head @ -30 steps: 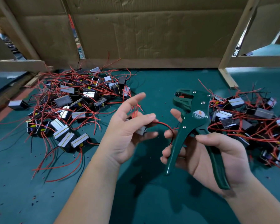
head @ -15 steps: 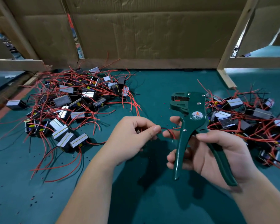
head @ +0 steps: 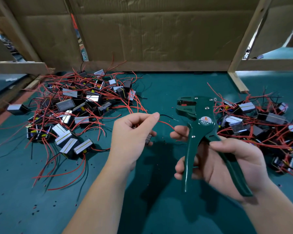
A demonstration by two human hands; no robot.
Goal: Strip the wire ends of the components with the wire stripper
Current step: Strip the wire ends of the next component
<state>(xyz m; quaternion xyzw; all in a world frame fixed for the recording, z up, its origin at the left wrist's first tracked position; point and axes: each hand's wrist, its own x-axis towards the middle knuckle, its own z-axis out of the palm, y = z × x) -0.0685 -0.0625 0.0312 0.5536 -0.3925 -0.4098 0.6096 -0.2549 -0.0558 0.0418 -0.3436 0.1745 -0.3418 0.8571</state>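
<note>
My left hand (head: 132,137) holds a small component (head: 148,139), mostly hidden in the palm, and pinches its black wire (head: 167,116) between thumb and forefinger. The black wire's bare tip points right toward the stripper's jaws, a short gap away. A red wire (head: 166,124) from the same component curves to the fingertips of my right hand (head: 227,162). My right hand grips the dark green wire stripper (head: 201,132) by its handles, jaws up and facing left.
A pile of components with red and black wires (head: 71,112) lies on the green mat (head: 159,208) at the left. A second pile (head: 260,125) lies at the right. Cardboard walls (head: 159,34) and wooden rails enclose the back. Bits of stripped insulation dot the mat.
My left hand has lifted and drawn the black wire out between thumb and forefinger toward the jaws. The stripper has shifted slightly right and its handles have stayed in my right hand.
</note>
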